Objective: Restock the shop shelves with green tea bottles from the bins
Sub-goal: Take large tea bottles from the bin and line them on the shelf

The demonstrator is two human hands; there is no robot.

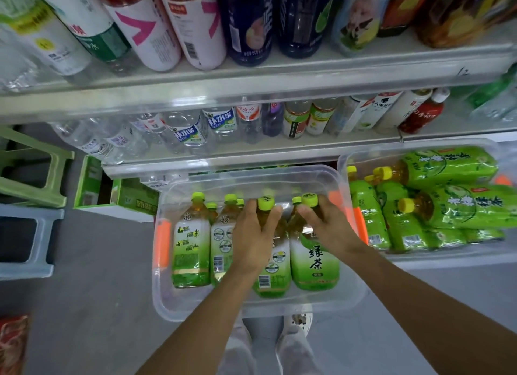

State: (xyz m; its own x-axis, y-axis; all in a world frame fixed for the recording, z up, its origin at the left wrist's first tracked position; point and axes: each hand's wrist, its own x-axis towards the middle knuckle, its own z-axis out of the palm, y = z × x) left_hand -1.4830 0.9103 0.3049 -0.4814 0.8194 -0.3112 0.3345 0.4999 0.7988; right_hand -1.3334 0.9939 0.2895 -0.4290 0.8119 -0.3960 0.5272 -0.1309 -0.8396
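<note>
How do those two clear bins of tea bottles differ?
The middle bin holds a neat row of white-and-green bottles; left hand and right hand each grip one. The right bin holds all-green bottles piled crosswise, untouched. Both bins are clear plastic.

Open at the top, the clear bin (195, 310) shows bare room along its near wall and left side, around the green tea bottles (191, 248) packed in its middle. The lowest shelf edge (223, 165) overhangs its far rim. A 2nd bin (342, 162), heaped with bottles, crowds the right; a cardboard box (134, 200) stands just beside its far-left corner.
</note>
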